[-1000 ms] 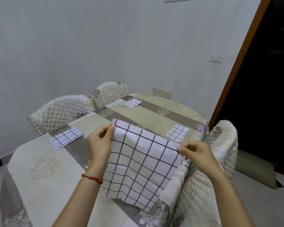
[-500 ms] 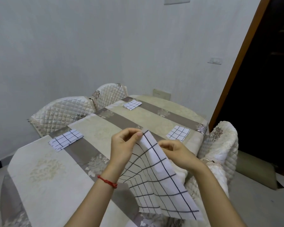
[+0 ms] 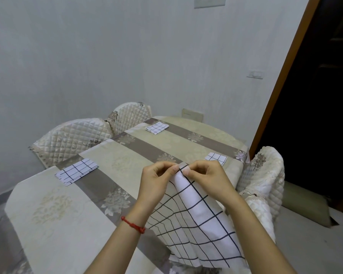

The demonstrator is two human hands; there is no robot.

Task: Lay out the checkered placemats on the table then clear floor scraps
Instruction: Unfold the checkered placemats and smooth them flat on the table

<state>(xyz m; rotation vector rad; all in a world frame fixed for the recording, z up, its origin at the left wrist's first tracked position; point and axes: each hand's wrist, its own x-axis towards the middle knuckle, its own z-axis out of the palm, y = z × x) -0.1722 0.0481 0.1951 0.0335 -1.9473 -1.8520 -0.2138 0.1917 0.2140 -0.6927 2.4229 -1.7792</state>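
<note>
Head view: left hand (image 3: pixel 156 180) and right hand (image 3: pixel 206 178) pinch the top corners of a checkered placemat (image 3: pixel 194 224) together above the table (image 3: pixel 48 204).

The white cloth placemat with a black grid of checks (image 3: pixel 194 224) hangs folded. Three smaller folded white placemats with black checks (image 3: pixel 77 171) lie on a beige tablecloth with grey-brown floral bands (image 3: pixel 115 161). The quilted chair covers (image 3: pixel 73 137) are cream. A red string bracelet (image 3: pixel 134 226) circles one wrist.
</note>
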